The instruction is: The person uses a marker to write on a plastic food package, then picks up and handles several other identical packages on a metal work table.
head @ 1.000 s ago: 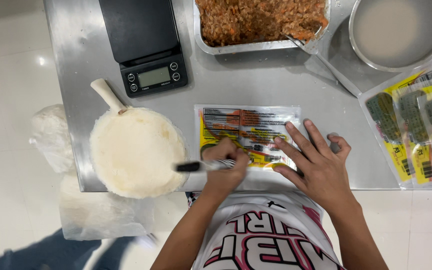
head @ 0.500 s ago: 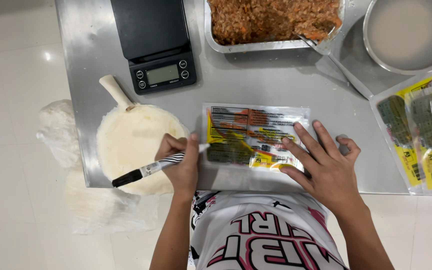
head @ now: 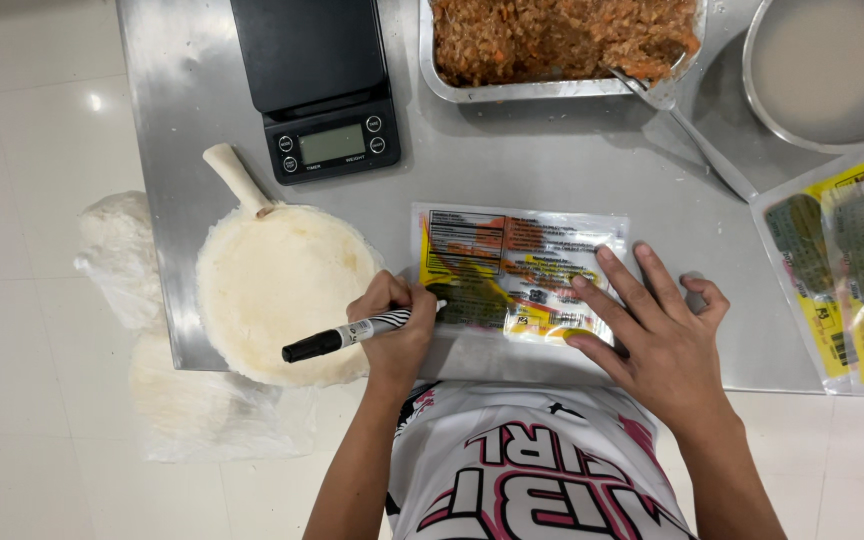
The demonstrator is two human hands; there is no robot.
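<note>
A flat printed plastic pouch [head: 512, 262], yellow and orange with a clear lower strip, lies on the steel table [head: 552, 160] near its front edge. My left hand [head: 392, 325] grips a black-and-white marker [head: 352, 332], its tip resting at the pouch's left edge and its black cap pointing left. My right hand [head: 652, 325] lies flat with fingers spread on the pouch's right end, pressing it down.
A round cream-coloured pad with a short handle [head: 277, 285] sits left of the pouch. Behind are a black digital scale [head: 317, 85], a metal tray of brown minced filling [head: 552, 40] with a spoon [head: 687, 125], a bowl of pale liquid [head: 832, 60], and more printed pouches [head: 842, 270] at right.
My left hand has shifted a little right, bringing the marker tip onto the pouch's left edge. My right hand stays flat on the pouch.
</note>
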